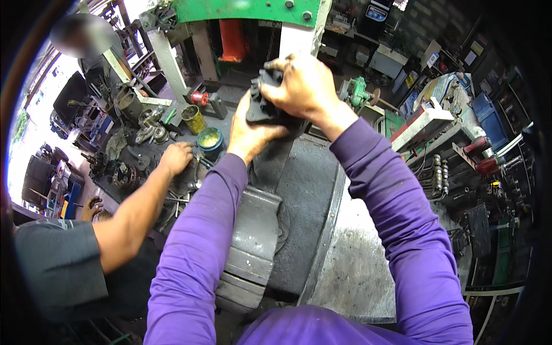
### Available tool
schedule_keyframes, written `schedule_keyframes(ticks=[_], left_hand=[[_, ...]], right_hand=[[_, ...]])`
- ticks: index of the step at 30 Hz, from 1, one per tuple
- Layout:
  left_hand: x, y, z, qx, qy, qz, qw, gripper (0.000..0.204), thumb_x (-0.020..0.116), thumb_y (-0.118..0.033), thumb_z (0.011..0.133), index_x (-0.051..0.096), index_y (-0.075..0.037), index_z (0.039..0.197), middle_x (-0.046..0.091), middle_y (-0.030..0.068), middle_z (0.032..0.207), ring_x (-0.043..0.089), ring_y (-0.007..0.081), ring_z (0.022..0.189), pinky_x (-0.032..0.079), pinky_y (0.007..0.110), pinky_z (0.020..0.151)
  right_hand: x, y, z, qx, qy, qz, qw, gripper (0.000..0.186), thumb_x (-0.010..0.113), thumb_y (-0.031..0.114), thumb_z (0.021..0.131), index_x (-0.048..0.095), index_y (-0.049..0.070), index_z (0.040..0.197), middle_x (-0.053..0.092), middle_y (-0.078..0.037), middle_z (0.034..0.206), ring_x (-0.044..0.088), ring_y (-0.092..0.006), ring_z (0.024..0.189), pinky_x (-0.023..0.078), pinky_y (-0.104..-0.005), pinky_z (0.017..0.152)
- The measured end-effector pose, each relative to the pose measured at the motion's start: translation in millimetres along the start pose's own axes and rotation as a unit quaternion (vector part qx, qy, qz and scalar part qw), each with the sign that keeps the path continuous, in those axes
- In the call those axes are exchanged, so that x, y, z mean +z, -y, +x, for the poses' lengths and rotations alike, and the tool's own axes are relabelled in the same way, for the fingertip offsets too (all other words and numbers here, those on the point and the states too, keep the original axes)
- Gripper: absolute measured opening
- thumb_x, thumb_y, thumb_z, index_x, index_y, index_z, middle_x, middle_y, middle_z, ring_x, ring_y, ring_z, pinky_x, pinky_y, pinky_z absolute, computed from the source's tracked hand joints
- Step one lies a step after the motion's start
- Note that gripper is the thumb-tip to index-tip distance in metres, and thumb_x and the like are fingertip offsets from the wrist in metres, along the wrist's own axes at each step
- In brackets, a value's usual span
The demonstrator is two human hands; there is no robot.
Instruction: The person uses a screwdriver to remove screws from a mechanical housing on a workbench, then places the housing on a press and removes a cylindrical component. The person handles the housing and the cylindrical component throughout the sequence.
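Between my two hands I hold a dark metal part with a toothed, blocky edge (260, 110), raised above the workbench. My left hand (246, 135) cups it from below and the left, fingers wrapped beneath it. Over its top and right side curls my right hand (305, 86), the thumb pressed against the teeth. Much of the part is hidden by my fingers. Below my forearms sits a large grey bench vise (247, 230). A blue-green tin of yellowish grease (209, 139) stands left of my left hand, beside a dirty yellow can (193, 118).
At my left, a co-worker's hand (177, 158) rests on the bench among loose metal parts (152, 127) and tools. Another person (95, 43) stands further back. Ahead rises a press frame with a green beam (247, 8) and red cylinder (231, 40). Tools hang at the right.
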State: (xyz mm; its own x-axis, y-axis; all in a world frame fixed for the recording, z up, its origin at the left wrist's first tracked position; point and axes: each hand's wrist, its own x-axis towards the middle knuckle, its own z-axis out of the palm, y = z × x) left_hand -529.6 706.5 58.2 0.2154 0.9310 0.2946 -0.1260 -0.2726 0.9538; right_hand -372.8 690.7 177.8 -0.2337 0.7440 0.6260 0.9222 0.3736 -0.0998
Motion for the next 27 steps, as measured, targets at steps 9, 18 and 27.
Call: schedule_keyframes(ticks=[9,18,27], left_hand=[[0,22,-12,-0.071,0.021,0.028,0.997,0.113,0.104,-0.019,0.058,0.046,-0.005,0.155,0.065,0.0137,0.144,0.064,0.0251,0.131,0.05,0.04,0.117],[-1,3,-9,-0.031,0.009,0.076,0.997,0.114,0.106,-0.022,0.056,0.049,-0.005,0.154,0.066,0.0137,0.142,0.064,0.0246,0.132,0.051,0.041,0.115],[-2,6,-5,-0.088,0.017,0.116,0.989,0.111,0.104,-0.016,0.056,0.05,-0.003,0.152,0.067,0.0132,0.14,0.065,0.024,0.129,0.051,0.039,0.115]], right_hand=[[23,-5,-18,0.069,0.058,0.02,0.996,0.052,0.076,0.049,0.082,0.082,0.015,0.122,0.076,-0.017,0.113,0.071,-0.034,0.115,0.058,-0.0463,0.101],[9,-5,-4,0.045,0.061,0.018,0.997,0.054,0.075,0.052,0.083,0.082,0.016,0.121,0.075,-0.02,0.112,0.072,-0.0373,0.113,0.059,-0.05,0.099],[9,0,-10,0.068,0.086,-0.005,0.994,0.053,0.076,0.051,0.082,0.083,0.012,0.117,0.076,-0.019,0.106,0.073,-0.0363,0.109,0.06,-0.0484,0.094]])
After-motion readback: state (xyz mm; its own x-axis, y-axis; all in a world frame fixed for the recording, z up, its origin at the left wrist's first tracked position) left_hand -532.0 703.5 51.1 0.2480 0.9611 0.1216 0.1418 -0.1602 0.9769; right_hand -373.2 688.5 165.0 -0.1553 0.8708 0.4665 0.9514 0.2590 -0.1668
